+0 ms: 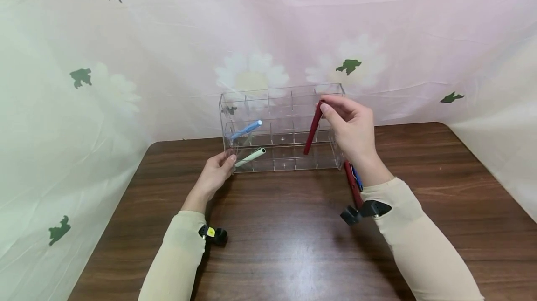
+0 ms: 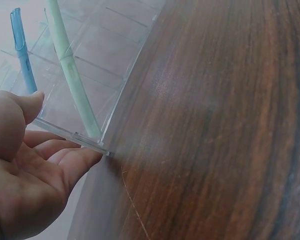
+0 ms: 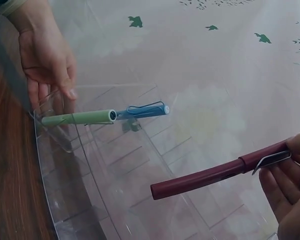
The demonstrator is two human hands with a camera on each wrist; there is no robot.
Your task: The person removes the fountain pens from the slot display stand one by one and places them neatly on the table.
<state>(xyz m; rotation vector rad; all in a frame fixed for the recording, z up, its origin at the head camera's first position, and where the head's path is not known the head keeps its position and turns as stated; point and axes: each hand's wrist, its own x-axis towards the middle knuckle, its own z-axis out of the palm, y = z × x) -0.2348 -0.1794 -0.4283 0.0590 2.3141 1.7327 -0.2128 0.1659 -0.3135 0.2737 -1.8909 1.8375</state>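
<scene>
A clear plastic organizer (image 1: 284,163) with tiers of small compartments stands on the table. My left hand (image 1: 214,175) holds its lower left end, thumb on the inner side and fingers beneath in the left wrist view. Inside, a light green pen (image 1: 251,157) leans in the lowest row and a light blue pen (image 1: 247,129) in the tier above, both at the left end. With thumb and fingers my right hand (image 1: 353,126) pinches a dark red pen (image 1: 313,128) by its clipped cap. That pen slants downward over the organizer's right part, its lower end free.
Beside the organizer's right end, another red pen (image 1: 352,183) and a dark blue pen (image 1: 358,179) lie on the wooden table (image 1: 268,245), partly hidden by my right wrist. A patterned cloth (image 1: 180,58) hangs close behind the organizer.
</scene>
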